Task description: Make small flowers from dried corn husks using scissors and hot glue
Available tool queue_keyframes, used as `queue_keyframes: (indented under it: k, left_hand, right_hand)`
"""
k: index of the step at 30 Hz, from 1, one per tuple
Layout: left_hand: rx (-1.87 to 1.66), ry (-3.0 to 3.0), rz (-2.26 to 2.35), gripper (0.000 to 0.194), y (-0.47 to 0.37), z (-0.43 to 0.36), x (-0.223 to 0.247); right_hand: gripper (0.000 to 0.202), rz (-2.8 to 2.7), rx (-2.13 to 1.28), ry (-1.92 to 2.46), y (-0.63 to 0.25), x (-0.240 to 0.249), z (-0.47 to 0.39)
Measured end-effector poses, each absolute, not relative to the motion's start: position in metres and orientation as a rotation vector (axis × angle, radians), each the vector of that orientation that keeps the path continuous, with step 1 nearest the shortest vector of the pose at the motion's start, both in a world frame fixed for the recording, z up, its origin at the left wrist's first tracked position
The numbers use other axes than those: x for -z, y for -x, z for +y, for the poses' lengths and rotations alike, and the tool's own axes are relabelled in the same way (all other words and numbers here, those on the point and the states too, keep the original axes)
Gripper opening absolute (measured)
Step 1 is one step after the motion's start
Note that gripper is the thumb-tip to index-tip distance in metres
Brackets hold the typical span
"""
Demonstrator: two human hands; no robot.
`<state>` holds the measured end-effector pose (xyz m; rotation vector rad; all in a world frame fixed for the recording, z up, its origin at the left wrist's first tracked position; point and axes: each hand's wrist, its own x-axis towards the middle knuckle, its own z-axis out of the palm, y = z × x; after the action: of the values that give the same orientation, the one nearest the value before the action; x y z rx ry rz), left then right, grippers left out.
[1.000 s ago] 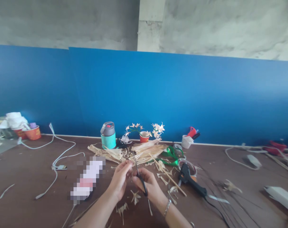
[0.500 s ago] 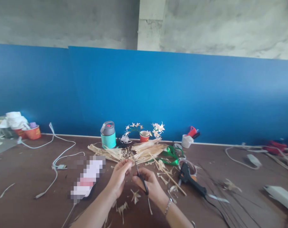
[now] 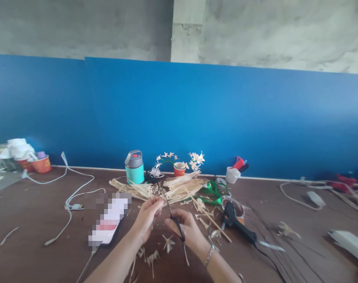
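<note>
In front of me, above the brown table, my right hand (image 3: pixel 186 228) is closed around a pair of scissors (image 3: pixel 176 225) with dark handles. Their blades point away from me, up and to the left. My left hand (image 3: pixel 149 216) is pinched just left of the blades; what its fingertips hold is too small to make out. Beyond both hands lie dried, straw-coloured husks (image 3: pixel 185 186). A pale star-shaped flower (image 3: pixel 168 243) and a few husk scraps (image 3: pixel 152 259) rest on the table nearer to me, below the hands.
A black glue gun (image 3: pixel 238 224) lies right, by green ribbon (image 3: pixel 216 192) and a thin stick (image 3: pixel 210 216). A phone (image 3: pixel 109 222) with a cable lies left. Behind are a teal flask (image 3: pixel 134 173), a red paper cup (image 3: pixel 179 171) near flowers, and a blue partition (image 3: pixel 214 118).
Both hands stay almost where they were, with the scissors still in my right hand. My left hand and forearm have shifted very slightly.
</note>
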<state>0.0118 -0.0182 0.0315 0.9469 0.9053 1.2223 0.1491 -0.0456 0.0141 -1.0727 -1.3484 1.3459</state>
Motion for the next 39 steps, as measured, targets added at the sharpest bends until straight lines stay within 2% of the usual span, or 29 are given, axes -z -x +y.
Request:
queue_keyframes:
  k: [33,36,39]
  left_hand:
    - [-1.182,-0.96,0.9,0.027,-0.008,-0.015,-0.028]
    - [-1.177,-0.967,0.906,0.027,-0.008,-0.015,-0.027]
    - [-1.183,-0.99,0.902,0.026,-0.009,-0.014,-0.027]
  right_hand:
    - [0.033,-1.497,-1.237,1.172,-0.152,-0.01,-0.042]
    - [0.026,-1.532,-1.058,1.351,-0.158,-0.008,-0.039]
    - [0.019,-1.664,-0.605,1.617,-0.168,-0.009,-0.036]
